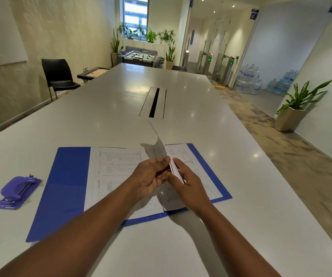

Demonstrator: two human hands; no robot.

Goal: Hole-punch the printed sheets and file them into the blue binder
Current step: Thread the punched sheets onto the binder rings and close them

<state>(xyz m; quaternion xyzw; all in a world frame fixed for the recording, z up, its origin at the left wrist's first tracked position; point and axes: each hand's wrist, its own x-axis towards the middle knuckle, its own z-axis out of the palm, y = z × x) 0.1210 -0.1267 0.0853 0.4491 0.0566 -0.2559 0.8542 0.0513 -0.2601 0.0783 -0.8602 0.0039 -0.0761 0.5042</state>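
The blue binder (65,188) lies open on the white table in front of me. Printed sheets (115,162) lie flat on both of its halves. Over the binder's spine, one printed sheet (159,146) stands on edge, curling upward and away from me. My left hand (151,176) and my right hand (189,186) both pinch the near end of that sheet, the left from the left side, the right from the right. What lies under the hands at the spine is hidden. A purple hole punch (18,192) sits on the table left of the binder.
The long white table (181,90) runs away from me, with a cable slot (154,102) in its middle beyond the binder. A black chair (58,76) stands at the far left. A potted plant (295,108) is on the floor to the right.
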